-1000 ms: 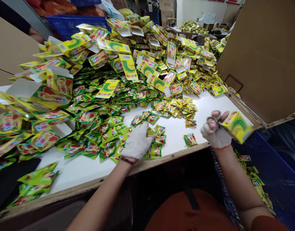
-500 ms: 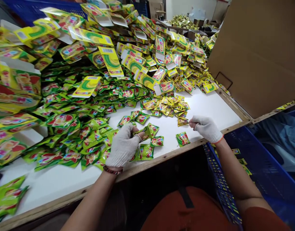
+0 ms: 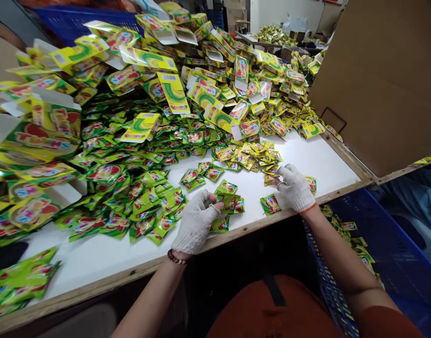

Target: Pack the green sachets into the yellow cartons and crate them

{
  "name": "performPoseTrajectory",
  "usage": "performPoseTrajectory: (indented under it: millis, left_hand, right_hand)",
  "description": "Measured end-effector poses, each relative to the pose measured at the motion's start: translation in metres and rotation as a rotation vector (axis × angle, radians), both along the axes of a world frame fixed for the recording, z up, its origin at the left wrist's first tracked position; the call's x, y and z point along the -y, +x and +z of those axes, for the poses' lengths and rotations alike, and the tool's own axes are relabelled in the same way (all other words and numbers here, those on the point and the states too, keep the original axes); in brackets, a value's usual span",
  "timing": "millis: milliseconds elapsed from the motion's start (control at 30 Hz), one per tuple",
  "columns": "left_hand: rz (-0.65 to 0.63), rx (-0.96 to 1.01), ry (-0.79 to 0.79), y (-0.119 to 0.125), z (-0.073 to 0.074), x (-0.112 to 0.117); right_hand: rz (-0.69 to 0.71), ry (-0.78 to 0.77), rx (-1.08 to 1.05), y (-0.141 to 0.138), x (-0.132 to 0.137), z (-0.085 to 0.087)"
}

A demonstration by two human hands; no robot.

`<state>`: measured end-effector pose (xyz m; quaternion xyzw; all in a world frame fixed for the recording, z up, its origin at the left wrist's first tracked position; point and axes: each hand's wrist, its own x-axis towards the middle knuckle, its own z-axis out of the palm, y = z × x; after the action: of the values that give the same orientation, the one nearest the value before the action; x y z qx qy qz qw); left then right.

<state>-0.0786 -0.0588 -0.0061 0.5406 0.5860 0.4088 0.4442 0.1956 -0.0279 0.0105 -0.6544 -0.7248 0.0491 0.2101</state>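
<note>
My left hand point(image 3: 194, 224), in a white glove with bare fingertips, pinches a small green packet point(image 3: 230, 202) printed with red fruit above the near edge of the white tabletop. More green packets lie under and around it, among them one lower packet point(image 3: 220, 224). My right hand point(image 3: 295, 188), gloved the same way, has its fingers curled at a small yellow packet point(image 3: 270, 179), seemingly gripping its edge. Left of that wrist lies a single green packet point(image 3: 270, 204) by the wooden rim. Beyond the right hand, another packet point(image 3: 311, 182) shows partly.
Heaps of green packets point(image 3: 145, 188) and yellow packets point(image 3: 248, 155) cover the table, with open printed cartons point(image 3: 173, 91) piled behind. A brown cardboard panel point(image 3: 377, 89) stands at the right. Below it, a blue crate point(image 3: 387, 244) holds packets. A wooden rim point(image 3: 246, 228) edges the table.
My left hand has moved slightly right with the green packet. The right hand has shifted a little left over the table, nearer the yellow packet; a packet now shows beyond it. The view has turned left.
</note>
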Motion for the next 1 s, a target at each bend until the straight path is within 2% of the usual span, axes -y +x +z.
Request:
performPoseTrajectory:
  millis: [67, 133, 200, 300, 367, 433, 533, 600, 667, 833, 900, 1000]
  left_hand:
    - [-0.021, 0.013, -0.014, 0.005, -0.001, 0.003]
    - [-0.033, 0.032, 0.008, 0.01, -0.002, 0.006]
    - [0.001, -0.017, 0.144, 0.014, -0.004, 0.009]
    - [0.061, -0.228, 0.453, 0.017, -0.001, 0.012]
    - [0.024, -0.279, 0.511, 0.022, 0.006, 0.013]
    - [-0.052, -0.161, 0.394, 0.028, 0.013, 0.012]
    - [-0.102, 0.145, 0.147, 0.036, 0.018, 0.01]
    - [-0.08, 0.293, 0.07, 0.038, 0.018, 0.01]
    - [-0.065, 0.368, 0.059, 0.037, 0.017, 0.011]
    - [-0.107, 0.404, 0.012, 0.035, 0.019, 0.018]
    - [-0.143, 0.367, -0.021, 0.036, 0.023, 0.018]
    - [-0.206, 0.238, -0.066, 0.037, 0.025, 0.017]
  right_hand:
    - [-0.075, -0.042, 0.056, 0.003, -0.008, -0.001]
    - [-0.072, -0.118, 0.048, 0.005, -0.014, -0.004]
    - [0.003, -0.137, -0.091, 0.002, -0.016, -0.006]
    - [0.142, -0.108, -0.392, -0.013, -0.007, -0.004]
    - [0.225, -0.114, -0.506, -0.028, 0.004, 0.002]
    - [0.301, -0.147, -0.568, -0.044, 0.015, 0.011]
    - [0.393, -0.237, -0.684, -0.06, 0.027, 0.019]
    - [0.409, -0.255, -0.778, -0.065, 0.03, 0.018]
    - [0.398, -0.248, -0.884, -0.067, 0.029, 0.013]
    - [0.322, -0.286, -1.051, -0.067, 0.027, 0.002]
    - [0.324, -0.289, -0.988, -0.066, 0.028, 0.004]
    - [0.383, -0.287, -0.743, -0.056, 0.03, 0.008]
